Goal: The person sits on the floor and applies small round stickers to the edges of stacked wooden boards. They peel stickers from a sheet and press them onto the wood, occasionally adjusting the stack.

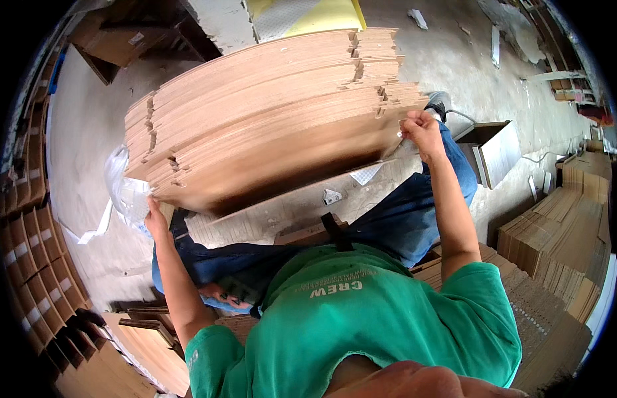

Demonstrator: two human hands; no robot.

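Note:
A thick stack of thin brown boards (268,93) with notches cut near both ends stands on edge in front of me. The nearest board (288,162) is slightly blurred and leans toward my legs. My left hand (158,220) is closed at its left end, thumb upward, beside a bunch of clear plastic wrap (126,192). At the opposite end my right hand (422,134) pinches the board's corner. A small white spot shows just under those fingertips; what it is I cannot make out.
Scraps lie on the concrete floor by my legs. To the right are an open box (497,152) and piled brown boards (554,232). Gridded brown compartments (39,259) stand at left. A dark wooden frame (139,40) and a yellow-edged sheet (308,16) lie beyond the stack.

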